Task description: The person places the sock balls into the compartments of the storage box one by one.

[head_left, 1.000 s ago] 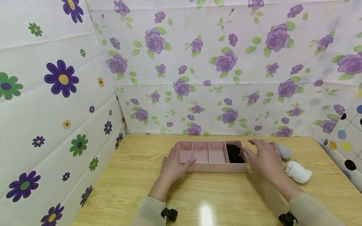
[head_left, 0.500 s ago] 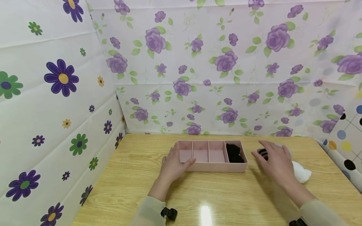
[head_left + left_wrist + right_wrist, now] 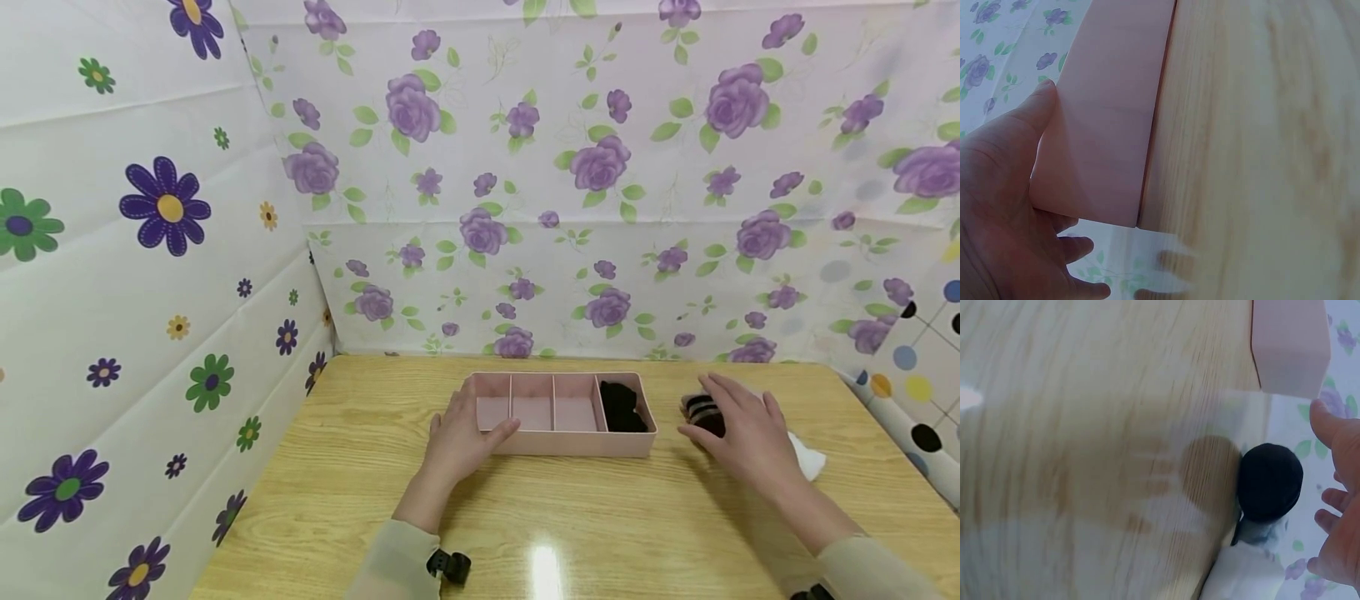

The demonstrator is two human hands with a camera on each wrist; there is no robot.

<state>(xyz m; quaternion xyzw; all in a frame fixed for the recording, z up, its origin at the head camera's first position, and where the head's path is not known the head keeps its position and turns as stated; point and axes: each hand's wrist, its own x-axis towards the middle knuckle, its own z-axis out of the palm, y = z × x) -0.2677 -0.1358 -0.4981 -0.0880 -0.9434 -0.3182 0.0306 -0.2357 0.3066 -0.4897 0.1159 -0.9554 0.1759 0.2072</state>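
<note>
In the head view, my left hand [image 3: 459,437] holds the left end of a pink divided box [image 3: 573,444], thumb over its front rim. A bunched black cloth bundle, apparently rolled socks [image 3: 621,408], fills the rightmost compartment; the other compartments look bare. My right hand [image 3: 750,433] hovers with spread, bent fingers over a black rolled sock with grey stripes [image 3: 701,410] on the table. The right wrist view shows that black roll [image 3: 1270,483] apart from the fingers. A white rolled sock [image 3: 808,458] is partly hidden behind the right hand.
The wooden table [image 3: 570,517] ends at a flower-printed sheet [image 3: 480,233] at the back and another sheet [image 3: 150,317] at the left. In the right wrist view, a greyish bundle [image 3: 1257,531] shows between the black and white rolls.
My right hand has moved right, from the box's right end to above the striped rolled sock, which has come into view. The left hand and the box stay put.
</note>
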